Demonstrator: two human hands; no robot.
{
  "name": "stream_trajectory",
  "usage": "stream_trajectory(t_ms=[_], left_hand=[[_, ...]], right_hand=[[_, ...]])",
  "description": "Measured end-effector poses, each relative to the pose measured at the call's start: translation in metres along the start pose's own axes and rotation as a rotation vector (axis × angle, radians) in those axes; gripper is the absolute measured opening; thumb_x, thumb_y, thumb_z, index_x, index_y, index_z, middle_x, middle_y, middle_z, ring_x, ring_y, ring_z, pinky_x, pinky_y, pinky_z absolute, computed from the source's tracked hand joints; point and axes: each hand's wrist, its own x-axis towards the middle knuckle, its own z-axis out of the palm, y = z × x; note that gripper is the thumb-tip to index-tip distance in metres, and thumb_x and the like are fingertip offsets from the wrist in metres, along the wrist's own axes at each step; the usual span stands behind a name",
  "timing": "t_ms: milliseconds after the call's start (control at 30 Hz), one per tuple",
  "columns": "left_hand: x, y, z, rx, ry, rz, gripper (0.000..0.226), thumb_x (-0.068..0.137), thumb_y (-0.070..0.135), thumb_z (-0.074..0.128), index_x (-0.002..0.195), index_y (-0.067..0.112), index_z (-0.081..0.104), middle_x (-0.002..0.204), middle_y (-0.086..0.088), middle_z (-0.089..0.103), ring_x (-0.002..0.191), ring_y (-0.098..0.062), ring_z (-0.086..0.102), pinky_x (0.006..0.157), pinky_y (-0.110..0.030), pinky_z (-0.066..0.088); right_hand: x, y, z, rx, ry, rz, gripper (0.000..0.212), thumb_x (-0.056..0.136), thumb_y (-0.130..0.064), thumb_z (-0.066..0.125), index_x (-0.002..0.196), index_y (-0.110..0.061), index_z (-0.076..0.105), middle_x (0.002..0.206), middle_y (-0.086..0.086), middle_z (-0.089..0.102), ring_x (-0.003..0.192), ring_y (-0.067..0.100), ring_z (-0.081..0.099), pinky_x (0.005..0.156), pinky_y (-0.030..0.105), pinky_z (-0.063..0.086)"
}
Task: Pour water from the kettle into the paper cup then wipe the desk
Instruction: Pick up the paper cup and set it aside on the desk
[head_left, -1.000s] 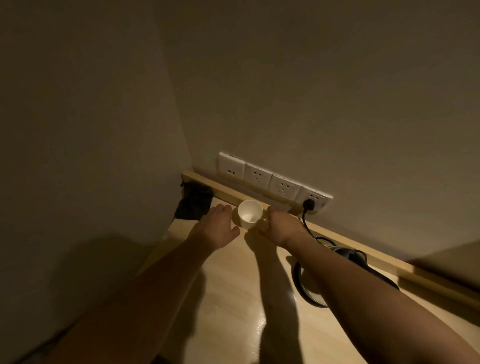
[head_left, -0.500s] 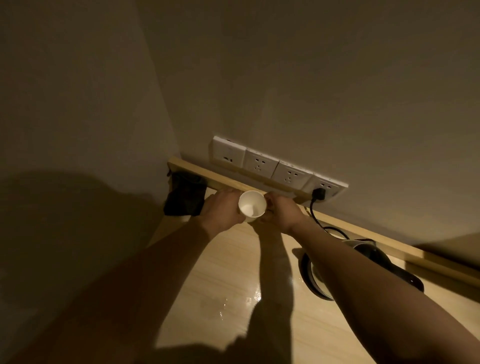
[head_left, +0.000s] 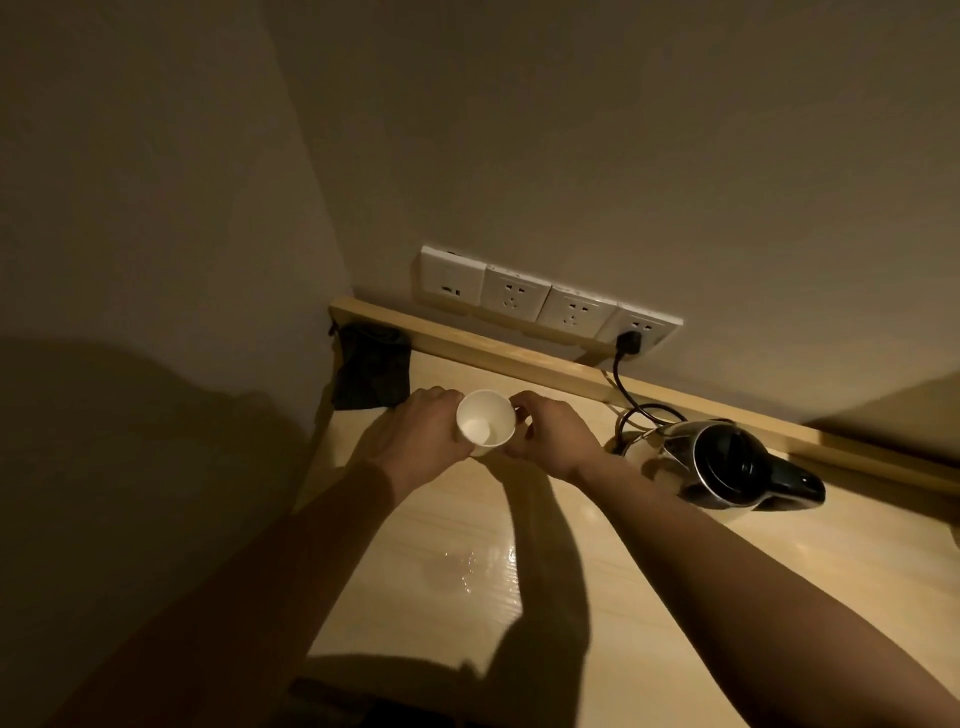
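A white paper cup (head_left: 485, 419) is held between both hands over the back of the pale wooden desk (head_left: 613, 597), its mouth turned toward me and its inside looking empty. My left hand (head_left: 415, 436) wraps its left side and my right hand (head_left: 550, 434) pinches its right rim. A steel kettle (head_left: 722, 465) with a black lid and black handle stands to the right, about a hand's width from my right wrist. A small wet patch (head_left: 467, 564) glistens on the desk below the cup.
A row of white wall sockets (head_left: 545, 301) sits above a wooden ledge (head_left: 519, 364); a black plug (head_left: 627, 343) and cord run down to the kettle. A dark cloth bag (head_left: 371, 371) leans in the left corner. Walls close in at the left and behind.
Both hands have closed on the cup and drawn it a little toward me and off the desk. The view has tilted so the kettle shows fully.
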Motion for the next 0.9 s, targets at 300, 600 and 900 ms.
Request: stream_trajectory(t_ms=[300,600,900], left_hand=[[-0.041,-0.017,0.020,0.041,-0.025,-0.017,0.068,0.077,0.045,0.089,0.134,0.026,0.058,0.125,0.003,0.068,0.109,-0.015,0.063,0.092,-0.036,0.059],[-0.046,-0.025,0.021,0.005,-0.052,-0.050,0.071,0.079,0.041,0.089,0.138,0.022,0.056,0.131,0.000,0.067,0.116,-0.019,0.062,0.096,-0.037,0.056],[-0.080,-0.019,0.004,-0.135,0.130,-0.089,0.076,0.073,0.015,0.095,0.140,0.004,0.060,0.131,-0.018,0.070,0.119,-0.035,0.067,0.099,-0.047,0.056]], right_hand=[[-0.029,-0.003,0.039,-0.007,0.002,0.010,0.061,0.081,-0.037,0.087,0.131,-0.016,0.058,0.122,0.005,0.070,0.090,0.018,0.059,0.071,0.031,0.044],[-0.031,-0.001,0.049,0.015,0.007,0.042,0.070,0.075,-0.047,0.089,0.129,-0.017,0.058,0.123,0.004,0.068,0.090,0.018,0.059,0.075,0.036,0.054],[-0.081,0.003,0.012,0.251,0.103,0.051,0.062,0.087,-0.037,0.083,0.139,-0.023,0.054,0.128,-0.006,0.066,0.096,0.012,0.068,0.080,0.031,0.056]])
